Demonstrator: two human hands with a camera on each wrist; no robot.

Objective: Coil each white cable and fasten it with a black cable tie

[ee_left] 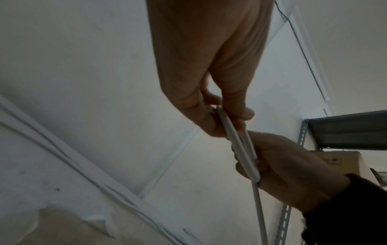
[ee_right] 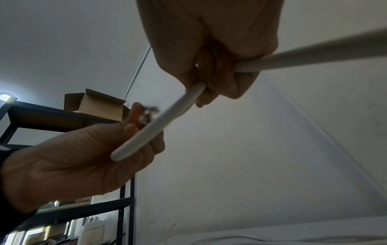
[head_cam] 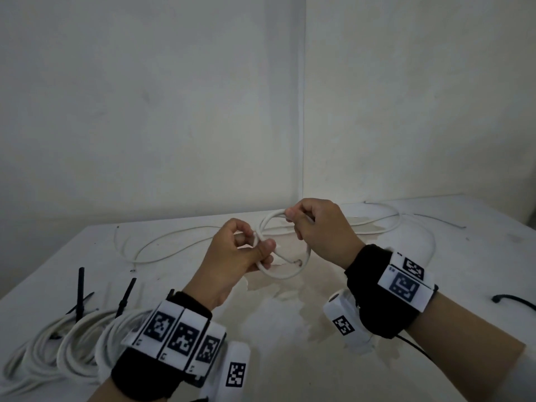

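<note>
**Small loop of white cable held between both hands**

While most of the white cable (head_cam: 278, 250) trails loose across the back of the white surface (head_cam: 435, 285), both hands hold a small loop of it up in the air above the middle. The left hand (head_cam: 240, 253) pinches the near-left side of the loop between thumb and curled fingers, where two strands cross. The right hand (head_cam: 319, 230) has its fingers closed around the top of the loop, and the cable runs on from that fist toward the right. In the right wrist view the cable (ee_right: 159, 122) spans straight between the two grips, and a stripped end with bare wires sticks up just beside the left fingertips. The left wrist view shows two strands (ee_left: 243, 149) lying side by side, clamped at both ends by the hands.

At the near-left edge of the surface lie three finished coils (head_cam: 66, 346) of white cable, close together, with black cable ties (head_cam: 81, 291) standing up from them. A dark cord (head_cam: 513, 300) lies at the right edge. Metal shelving (ee_right: 69, 119) with a cardboard box (ee_right: 94, 104) on top stands off to one side of the room.
</note>
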